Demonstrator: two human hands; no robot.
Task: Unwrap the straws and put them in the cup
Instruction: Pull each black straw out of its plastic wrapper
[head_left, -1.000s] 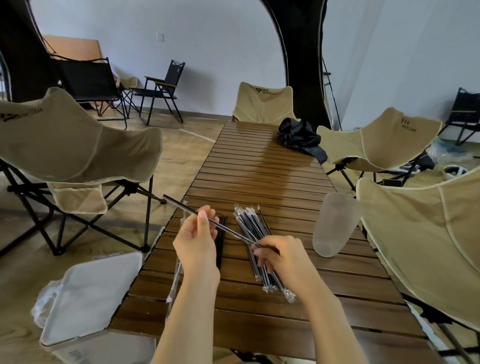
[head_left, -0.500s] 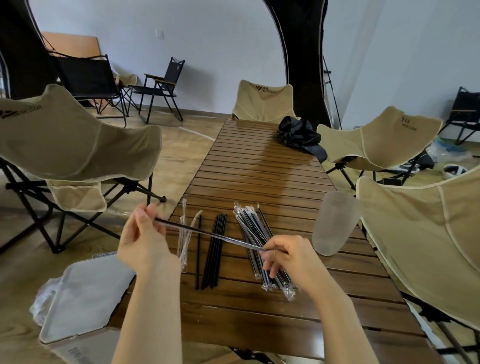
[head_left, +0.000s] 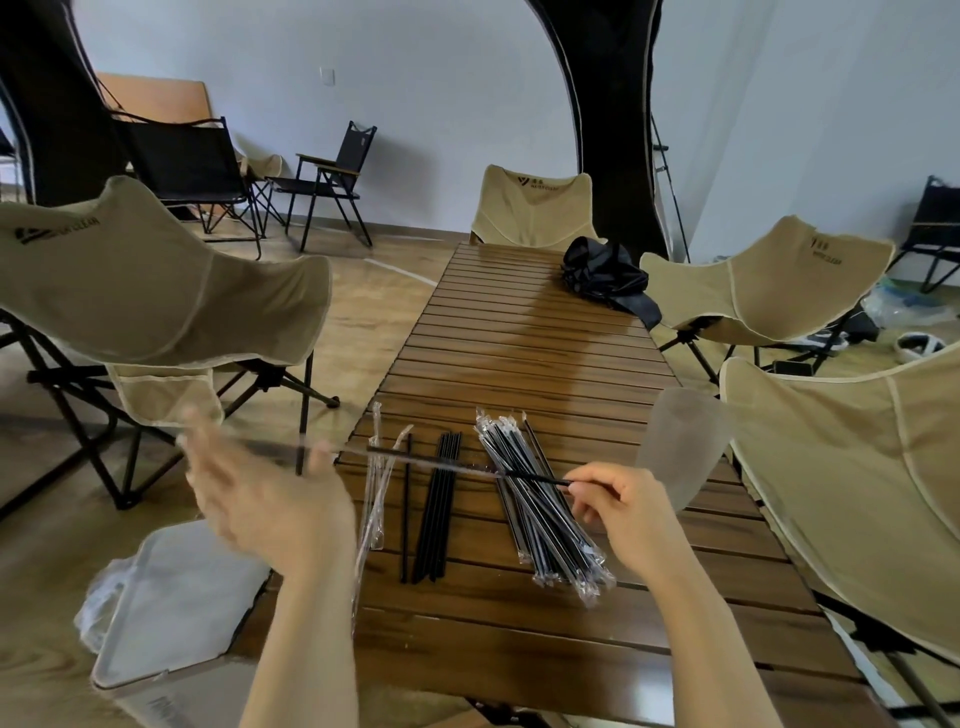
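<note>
R hand pinches one end of a black straw btw thumb & fingertips, just above the table. The straw's other part sits in a clear wrapper running left toward L hand, which is blurred, fingers looking spread (can't tell if it grips the wrapper). Below lie a wrapped pile, bare straws & empty wrappers. The cup stands upright near R hand, at the table's right edge.

Left hand, right hand and forearms are bare.
</note>
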